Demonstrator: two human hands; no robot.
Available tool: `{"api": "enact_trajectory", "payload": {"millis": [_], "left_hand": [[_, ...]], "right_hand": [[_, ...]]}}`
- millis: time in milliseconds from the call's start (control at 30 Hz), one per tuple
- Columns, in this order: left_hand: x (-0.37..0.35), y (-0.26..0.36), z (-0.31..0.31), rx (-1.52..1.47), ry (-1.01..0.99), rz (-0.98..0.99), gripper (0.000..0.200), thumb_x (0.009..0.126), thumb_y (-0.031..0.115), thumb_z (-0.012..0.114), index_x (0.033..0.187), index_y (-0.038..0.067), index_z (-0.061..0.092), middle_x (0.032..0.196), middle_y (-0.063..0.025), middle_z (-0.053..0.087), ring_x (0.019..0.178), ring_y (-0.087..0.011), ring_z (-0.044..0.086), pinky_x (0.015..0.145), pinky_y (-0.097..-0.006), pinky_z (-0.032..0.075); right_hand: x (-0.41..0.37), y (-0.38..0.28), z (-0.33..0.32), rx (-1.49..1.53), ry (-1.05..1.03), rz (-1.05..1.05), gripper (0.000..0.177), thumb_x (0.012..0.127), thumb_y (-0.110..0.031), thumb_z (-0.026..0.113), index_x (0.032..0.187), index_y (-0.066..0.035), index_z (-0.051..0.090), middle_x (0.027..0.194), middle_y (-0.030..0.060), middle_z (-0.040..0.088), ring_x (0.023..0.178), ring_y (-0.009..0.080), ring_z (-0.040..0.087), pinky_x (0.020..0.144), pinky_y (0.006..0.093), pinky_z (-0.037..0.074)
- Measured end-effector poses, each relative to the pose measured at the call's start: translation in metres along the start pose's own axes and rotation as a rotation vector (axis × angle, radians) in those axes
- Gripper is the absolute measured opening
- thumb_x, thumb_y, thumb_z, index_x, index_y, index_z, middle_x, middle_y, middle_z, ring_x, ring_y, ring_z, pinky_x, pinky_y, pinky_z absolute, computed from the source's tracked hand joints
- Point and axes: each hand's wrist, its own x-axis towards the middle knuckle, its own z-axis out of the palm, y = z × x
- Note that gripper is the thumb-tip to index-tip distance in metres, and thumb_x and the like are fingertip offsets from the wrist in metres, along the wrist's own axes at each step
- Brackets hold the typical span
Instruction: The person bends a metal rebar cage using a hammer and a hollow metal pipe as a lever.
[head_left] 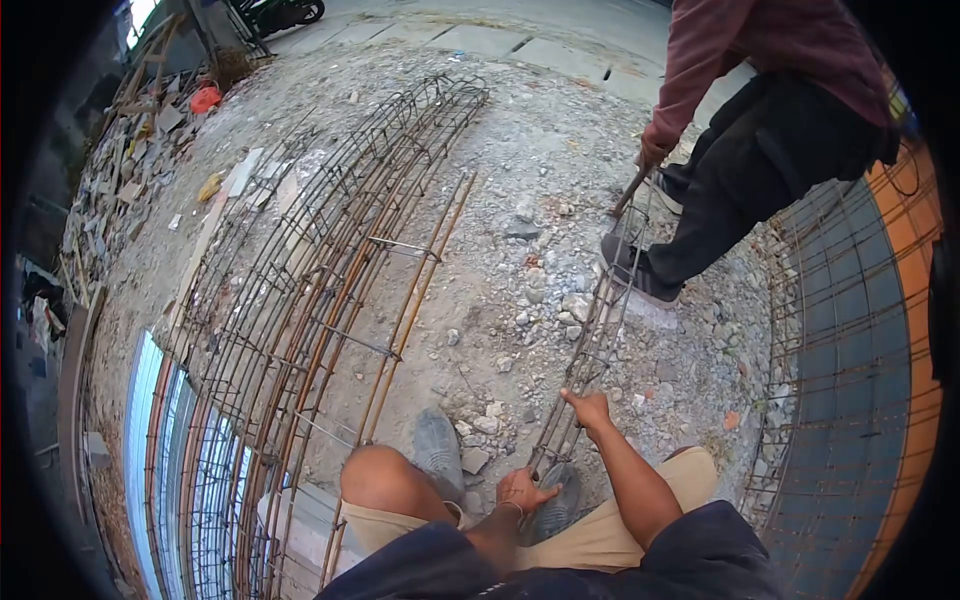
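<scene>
A long, narrow cage of steel bars [590, 350] runs from between my knees up toward a co-worker's feet. My left hand [524, 490] is on its near end, fingers curled over the bars and thumb out to the right. Farther up, my right hand [588, 412] grips the cage's right side, with the thumb pointing forward. A co-worker [740, 180] bends over the far end, one hand [652, 154] on a dark bar or tool [630, 190] there. The co-worker's shoe [640, 270] is beside or on the cage.
Several rebar cages [340, 240] lie on the gravel ground at the left, over metal sheets [145, 400]. Rubble [130, 190] is heaped at the far left. Steel mesh [840, 300] stands along the right. My shoe [438, 450] is left of the narrow cage.
</scene>
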Motion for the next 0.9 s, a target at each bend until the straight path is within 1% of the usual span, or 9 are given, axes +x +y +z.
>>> {"api": "enact_trajectory", "payload": {"millis": [67,100,333,467,633,733,800,833,900], "left_hand": [[0.000,-0.004,0.000,-0.023,0.009,-0.029,0.069,0.058,0.060,0.065,0.092,0.000,0.059,0.083,-0.0163,0.062,0.083,-0.0278,0.059,0.076,-0.0360,0.045],[0.002,-0.008,0.005,-0.011,0.041,-0.015,0.067,0.058,0.060,0.066,0.090,0.001,0.059,0.081,-0.0155,0.062,0.081,-0.0273,0.059,0.075,-0.0357,0.045],[0.001,-0.008,0.004,-0.004,0.053,-0.012,0.066,0.058,0.060,0.066,0.087,0.001,0.060,0.080,-0.0154,0.062,0.081,-0.0275,0.060,0.074,-0.0362,0.045],[0.001,-0.008,0.004,-0.013,0.049,-0.011,0.066,0.058,0.061,0.065,0.088,0.002,0.059,0.080,-0.0151,0.062,0.081,-0.0276,0.060,0.074,-0.0360,0.045],[0.001,-0.007,0.003,-0.008,0.004,-0.005,0.067,0.058,0.061,0.065,0.089,0.002,0.059,0.080,-0.0142,0.062,0.082,-0.0266,0.059,0.075,-0.0354,0.045],[0.001,-0.005,-0.001,0.019,0.030,-0.013,0.067,0.058,0.061,0.065,0.090,0.003,0.059,0.080,-0.0137,0.062,0.082,-0.0257,0.059,0.076,-0.0349,0.045],[0.001,-0.003,-0.003,-0.005,-0.040,-0.048,0.068,0.057,0.060,0.064,0.093,0.003,0.060,0.089,-0.0154,0.062,0.087,-0.0278,0.059,0.078,-0.0363,0.045],[0.002,-0.003,-0.003,-0.003,-0.039,-0.047,0.068,0.057,0.060,0.064,0.093,0.003,0.060,0.089,-0.0154,0.062,0.087,-0.0278,0.059,0.078,-0.0363,0.045],[0.003,-0.004,-0.001,0.015,-0.036,-0.048,0.068,0.057,0.061,0.064,0.093,0.003,0.060,0.089,-0.0156,0.062,0.088,-0.0279,0.059,0.078,-0.0366,0.045]], "right_hand": [[-0.002,-0.001,0.001,0.007,0.025,-0.013,0.043,0.066,-0.031,0.076,0.055,-0.004,0.044,0.048,0.0027,0.041,0.038,0.0137,0.038,0.035,0.0338,0.033],[-0.002,-0.002,0.001,0.005,-0.001,-0.004,0.043,0.066,-0.031,0.076,0.055,-0.004,0.044,0.048,0.0027,0.042,0.037,0.0139,0.039,0.035,0.0338,0.033],[-0.006,-0.006,-0.001,0.025,-0.031,0.001,0.045,0.066,-0.032,0.076,0.053,-0.005,0.042,0.047,0.0035,0.043,0.035,0.0153,0.044,0.033,0.0318,0.035],[-0.005,-0.006,0.000,0.024,-0.028,0.014,0.046,0.065,-0.031,0.076,0.051,-0.006,0.040,0.047,0.0030,0.043,0.034,0.0150,0.042,0.032,0.0317,0.035],[-0.004,-0.005,0.003,0.063,0.027,0.013,0.047,0.065,-0.031,0.077,0.051,-0.008,0.038,0.047,0.0017,0.041,0.034,0.0147,0.040,0.032,0.0310,0.034],[-0.008,-0.009,0.001,0.066,0.014,0.008,0.047,0.065,-0.031,0.077,0.052,-0.008,0.038,0.047,0.0020,0.041,0.034,0.0145,0.040,0.032,0.0307,0.034],[-0.012,-0.014,-0.002,0.054,-0.004,0.029,0.046,0.065,-0.030,0.077,0.052,-0.007,0.039,0.048,0.0030,0.042,0.036,0.0149,0.041,0.033,0.0317,0.035],[-0.012,-0.016,-0.003,0.035,-0.028,0.044,0.045,0.065,-0.029,0.077,0.052,-0.006,0.040,0.050,0.0041,0.044,0.039,0.0152,0.042,0.034,0.0326,0.036],[-0.009,-0.011,-0.001,0.040,-0.025,0.036,0.046,0.065,-0.031,0.077,0.052,-0.006,0.040,0.048,0.0033,0.043,0.037,0.0148,0.041,0.033,0.0320,0.034]]}}
